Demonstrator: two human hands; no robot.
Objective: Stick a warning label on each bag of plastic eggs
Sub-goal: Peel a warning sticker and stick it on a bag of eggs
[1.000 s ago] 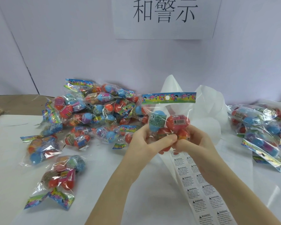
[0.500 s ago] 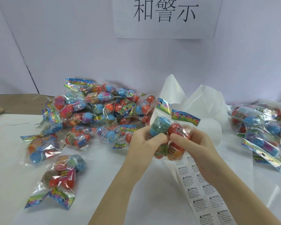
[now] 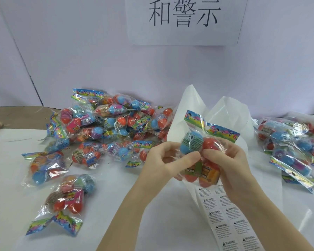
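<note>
Clear bag [image 3: 203, 151] w/ blue, red, orange eggs, rainbow header; white label sheet [image 3: 230, 223] w/ black txt.

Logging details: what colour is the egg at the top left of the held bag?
Light blue, with a dark printed label on it; head view.

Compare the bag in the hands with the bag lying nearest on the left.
The held bag is off the table, gripped by the left hand and right hand; the near-left bag lies untouched. The held bag's header points up, the other's toward the camera. Both are clear, holding colourful eggs.
</note>
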